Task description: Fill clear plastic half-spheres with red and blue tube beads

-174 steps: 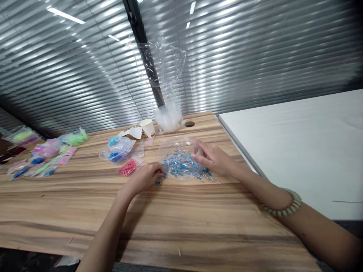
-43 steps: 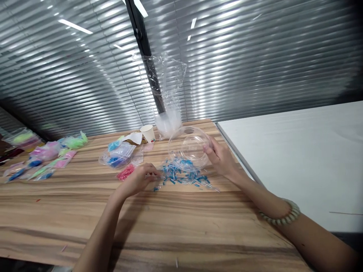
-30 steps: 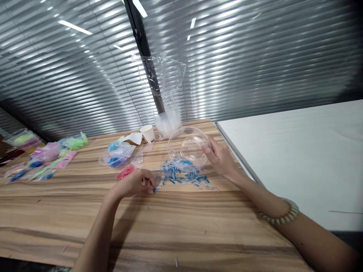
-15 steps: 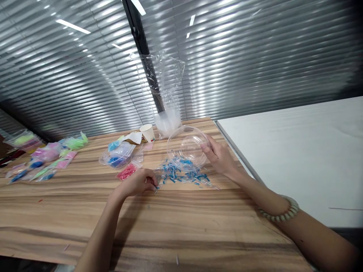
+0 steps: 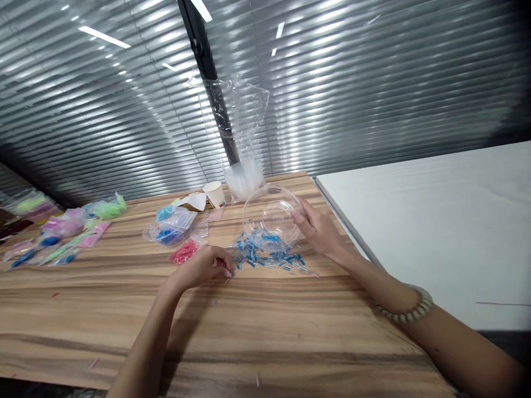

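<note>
The right hand (image 5: 317, 228) grips the tilted bowl (image 5: 258, 213) by its rim. Blue tubes (image 5: 253, 256) lie on the counter (image 5: 290, 326), near the bowl. The left hand (image 5: 206, 266), left of the bowl, has curled fingers; whether they hold something, I cannot tell

Glossy plastic bowl (image 5: 274, 215), smooth wood-grain table (image 5: 298, 315)

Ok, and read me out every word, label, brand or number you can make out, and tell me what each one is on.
No text can be read anywhere in this view.
White paper cup: a small coloured mark low on its side, too small to read.
Clear bowl in the right hand: no lettering that I can make out.
</note>
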The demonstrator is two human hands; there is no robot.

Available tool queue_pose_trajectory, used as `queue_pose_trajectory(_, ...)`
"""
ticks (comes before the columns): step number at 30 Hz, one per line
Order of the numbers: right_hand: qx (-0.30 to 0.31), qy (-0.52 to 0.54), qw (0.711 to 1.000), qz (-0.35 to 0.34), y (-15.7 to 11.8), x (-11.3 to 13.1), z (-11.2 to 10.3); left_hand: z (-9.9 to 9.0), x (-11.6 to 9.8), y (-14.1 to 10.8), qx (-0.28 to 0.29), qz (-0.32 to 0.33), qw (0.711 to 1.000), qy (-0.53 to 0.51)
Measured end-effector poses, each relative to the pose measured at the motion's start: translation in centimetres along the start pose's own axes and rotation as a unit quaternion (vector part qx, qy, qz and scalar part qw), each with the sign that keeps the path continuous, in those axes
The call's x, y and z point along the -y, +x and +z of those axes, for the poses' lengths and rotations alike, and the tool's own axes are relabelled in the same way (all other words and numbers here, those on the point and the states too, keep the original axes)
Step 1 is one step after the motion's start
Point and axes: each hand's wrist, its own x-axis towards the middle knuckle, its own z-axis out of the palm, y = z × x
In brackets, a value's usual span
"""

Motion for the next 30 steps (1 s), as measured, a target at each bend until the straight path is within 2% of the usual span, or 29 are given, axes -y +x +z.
queue_pose_trajectory(14, 0.008, -0.005, 1.0, 0.003, -0.08, 0.23, -0.1, 0.43, 0.52, 0.28, -0.008, 0.032, 0.999, 0.028)
queue_pose_trajectory(30, 0.013, -0.007, 1.0, -0.004, -0.07, 0.29, -0.11, 0.26, 0.15, 0.15, -0.008, 0.053, 0.997, 0.046)
